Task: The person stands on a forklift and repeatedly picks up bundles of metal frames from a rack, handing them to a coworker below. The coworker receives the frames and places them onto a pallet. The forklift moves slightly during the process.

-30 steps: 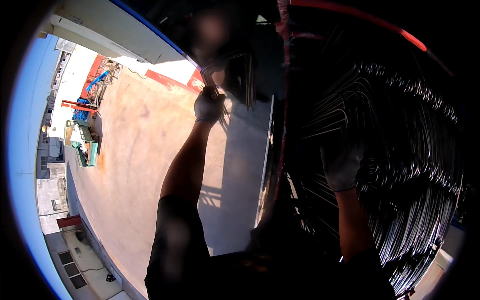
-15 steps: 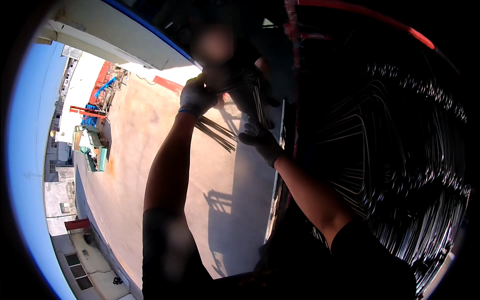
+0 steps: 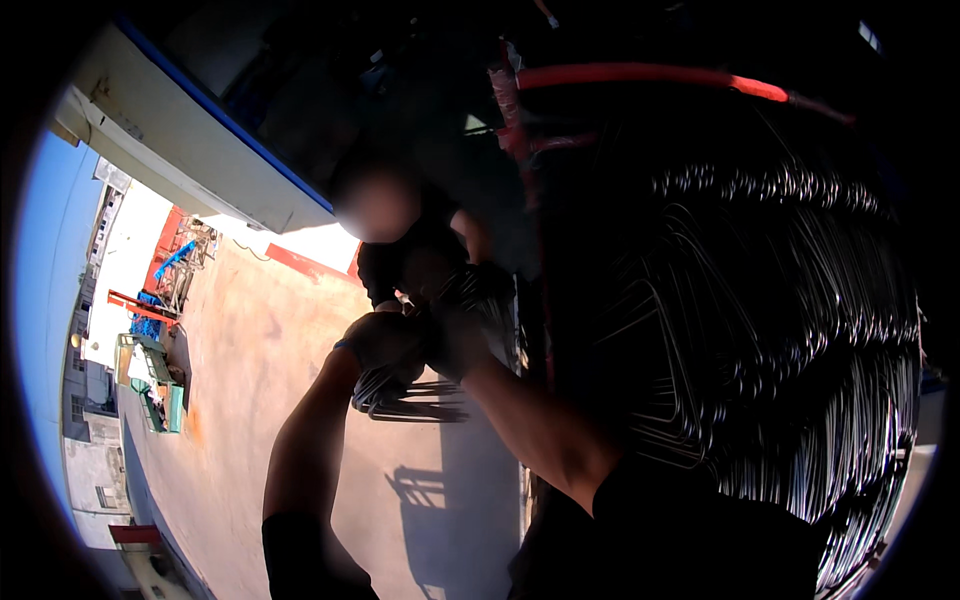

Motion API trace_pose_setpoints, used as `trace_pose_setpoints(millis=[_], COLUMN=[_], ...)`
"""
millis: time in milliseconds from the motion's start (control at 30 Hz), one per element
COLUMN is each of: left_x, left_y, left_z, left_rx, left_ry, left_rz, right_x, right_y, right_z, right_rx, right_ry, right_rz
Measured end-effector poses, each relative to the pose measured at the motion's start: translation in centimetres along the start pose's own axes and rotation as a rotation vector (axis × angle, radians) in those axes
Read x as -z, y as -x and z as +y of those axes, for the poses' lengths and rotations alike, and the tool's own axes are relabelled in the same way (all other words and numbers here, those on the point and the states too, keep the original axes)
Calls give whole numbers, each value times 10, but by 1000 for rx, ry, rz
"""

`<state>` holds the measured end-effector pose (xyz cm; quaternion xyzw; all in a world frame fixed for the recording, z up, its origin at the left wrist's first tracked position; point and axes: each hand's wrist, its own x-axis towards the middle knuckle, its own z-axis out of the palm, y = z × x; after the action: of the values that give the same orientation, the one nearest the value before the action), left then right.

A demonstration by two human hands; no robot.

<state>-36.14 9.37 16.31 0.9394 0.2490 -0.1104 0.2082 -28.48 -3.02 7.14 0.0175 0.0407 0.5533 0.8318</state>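
Note:
My gloved left hand [image 3: 385, 345] is closed around a bundle of bent metal rods [image 3: 375, 400], whose rounded corners and ends hang below it. Close beside it is my gloved right hand [image 3: 456, 345], reaching into the same dark area of rods; its fingers are blurred and lost in shadow. More of the rods [image 3: 485, 300] spread up and to the right of my hands. Facing me, a co-worker [image 3: 415, 240] in dark clothing stands just beyond the bundle. One of the co-worker's hands [image 3: 393, 304] shows near the rods, but its grip cannot be made out.
On the right, large stacks of bent metal rods [image 3: 840, 290] fill a dark area below a red bar [image 3: 640, 73]. Sunlit concrete ground [image 3: 260, 400] lies to the left, with green equipment [image 3: 150, 385] farther off. A pale beam [image 3: 200, 130] crosses the upper left.
My right hand, open and apart from the rods before, has come in beside my left. The bundle has turned and dropped lower. The view has shifted, with the co-worker now lower in it.

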Motion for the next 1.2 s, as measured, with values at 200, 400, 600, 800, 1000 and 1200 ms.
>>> trace_pose_setpoints(millis=[200, 400, 600, 800, 1000, 1200], left_x=[-31, -41, -70, -69, -87, -111], left_y=[56, 150, 237, 254, 251, 241], left_z=[-3, 14, 21, 124, 192, 232], left_rx=[-309, 230, 239, -68, -141, -84], left_ry=[-223, 1531, 1903, 2085, 2282, 2241], left_rz=[-319, -450, -405, -494, -529, -570], right_x=[27, -51, -107, -139, -142, -112], right_y=[73, 140, 179, 208, 243, 265], right_z=[2, 2, 12, -8, -44, -68], right_rx=[-96, -160, -288, -304, -288, 27], right_ry=[37, 486, 891, 957, 861, 909], right_rz=[-89, -40, -228, -251, -136, -51])
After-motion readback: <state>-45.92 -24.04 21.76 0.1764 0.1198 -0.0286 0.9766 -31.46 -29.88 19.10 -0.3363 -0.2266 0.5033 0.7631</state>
